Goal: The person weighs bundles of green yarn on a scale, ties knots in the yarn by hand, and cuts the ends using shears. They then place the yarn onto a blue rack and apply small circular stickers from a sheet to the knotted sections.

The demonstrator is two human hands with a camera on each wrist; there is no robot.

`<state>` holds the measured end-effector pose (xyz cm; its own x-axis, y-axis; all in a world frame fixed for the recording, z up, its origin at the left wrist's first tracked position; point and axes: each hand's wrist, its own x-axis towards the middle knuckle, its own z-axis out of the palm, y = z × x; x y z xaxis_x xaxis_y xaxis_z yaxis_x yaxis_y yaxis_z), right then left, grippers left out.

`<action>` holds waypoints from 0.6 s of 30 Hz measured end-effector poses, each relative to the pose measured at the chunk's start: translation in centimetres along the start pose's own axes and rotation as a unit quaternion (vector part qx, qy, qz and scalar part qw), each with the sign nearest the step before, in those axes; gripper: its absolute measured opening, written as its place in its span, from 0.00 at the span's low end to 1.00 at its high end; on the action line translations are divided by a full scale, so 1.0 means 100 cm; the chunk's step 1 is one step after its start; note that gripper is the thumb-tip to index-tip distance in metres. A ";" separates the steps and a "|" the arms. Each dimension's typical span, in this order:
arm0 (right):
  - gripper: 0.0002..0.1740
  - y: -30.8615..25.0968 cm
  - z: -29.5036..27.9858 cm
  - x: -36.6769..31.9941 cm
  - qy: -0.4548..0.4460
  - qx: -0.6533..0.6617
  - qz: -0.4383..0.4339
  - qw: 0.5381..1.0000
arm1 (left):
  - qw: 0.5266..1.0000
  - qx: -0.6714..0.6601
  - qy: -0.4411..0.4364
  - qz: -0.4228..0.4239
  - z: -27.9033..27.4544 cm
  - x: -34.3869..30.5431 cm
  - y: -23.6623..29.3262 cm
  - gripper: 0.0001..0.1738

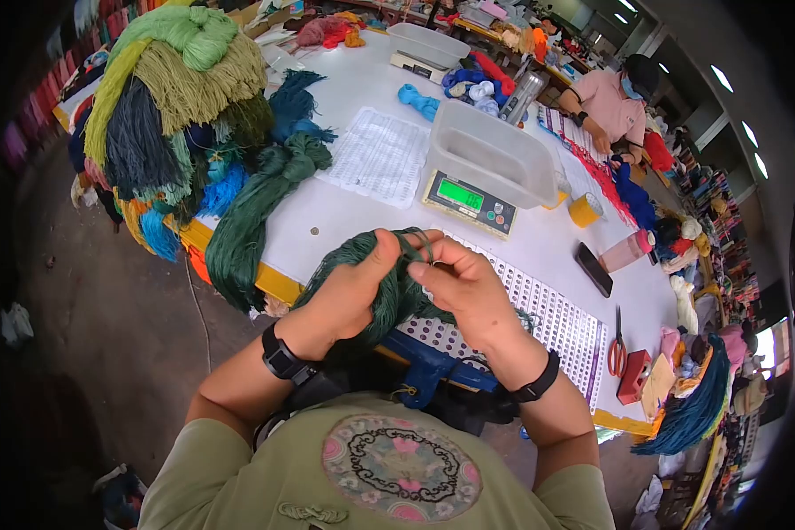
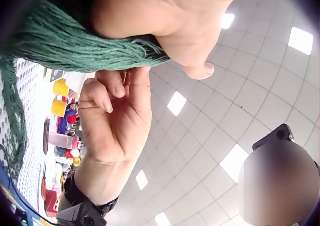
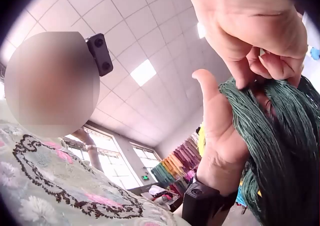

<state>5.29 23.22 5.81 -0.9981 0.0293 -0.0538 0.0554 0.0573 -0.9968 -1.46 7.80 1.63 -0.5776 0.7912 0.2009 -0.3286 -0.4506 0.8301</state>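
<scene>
A dark green skein of thread (image 1: 395, 305) hangs over the left hand (image 1: 349, 296), whose fingers pass behind the strands while its thumb points up, as the right wrist view also shows for the left hand (image 3: 220, 131). At the top of the skein (image 3: 265, 131), the right hand (image 1: 472, 296) pinches a few strands between thumb and fingers. In the left wrist view the right hand (image 2: 117, 121) has its fingertips bent at the lower edge of the skein (image 2: 95, 51). Part of the left fingers is hidden by the thread.
A scale (image 1: 470, 203) carrying a clear plastic bin (image 1: 494, 146) stands beyond the hands. Heaped skeins (image 1: 194, 79) are at the left. A perforated sheet (image 1: 547, 309), phone (image 1: 593, 269), scissors (image 1: 617, 353) and red box (image 1: 634, 380) lie to the right. Another person (image 1: 609, 110) is at the far side.
</scene>
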 end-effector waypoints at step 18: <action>0.15 0.002 0.003 -0.004 0.018 0.149 0.082 0.985 | 0.988 -0.122 0.036 -0.084 0.001 0.000 0.006 0.42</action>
<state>5.70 22.94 5.62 -0.9745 0.0490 -0.2191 0.2007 -0.2474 -0.9479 -1.64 7.56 2.19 -0.5492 0.8353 0.0263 -0.5893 -0.4094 0.6964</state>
